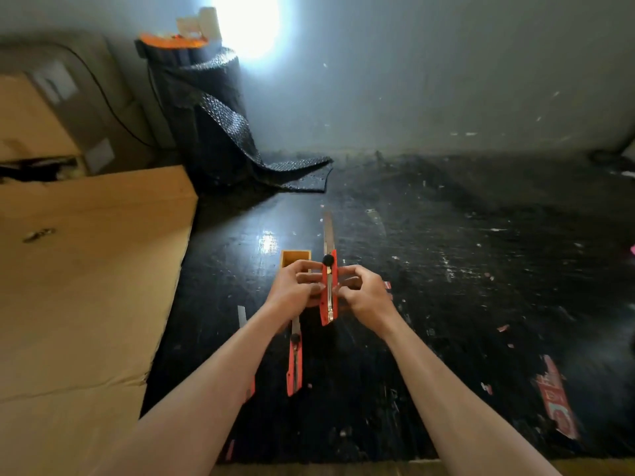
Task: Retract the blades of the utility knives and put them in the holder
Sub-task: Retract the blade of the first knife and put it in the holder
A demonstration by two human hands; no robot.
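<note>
I hold an orange utility knife [329, 293] upright above the black table, its long blade [328, 231] fully out and pointing away from me. My left hand [295, 286] grips its left side and my right hand [364, 293] grips its right side, fingers near the black wheel lock. Behind my left hand stands a small wooden holder [295, 258], open at the top. A second orange knife [294, 362] lies on the table under my left wrist, blade partly out. A sliver of a third orange knife [252, 389] shows beside my left forearm.
Large cardboard sheets [86, 276] cover the left side. A roll of black bubble wrap [206, 115] stands at the back left with a loose end spread out. A loose blade piece [242, 316] and red paper scraps [556, 396] lie on the black table [446, 269].
</note>
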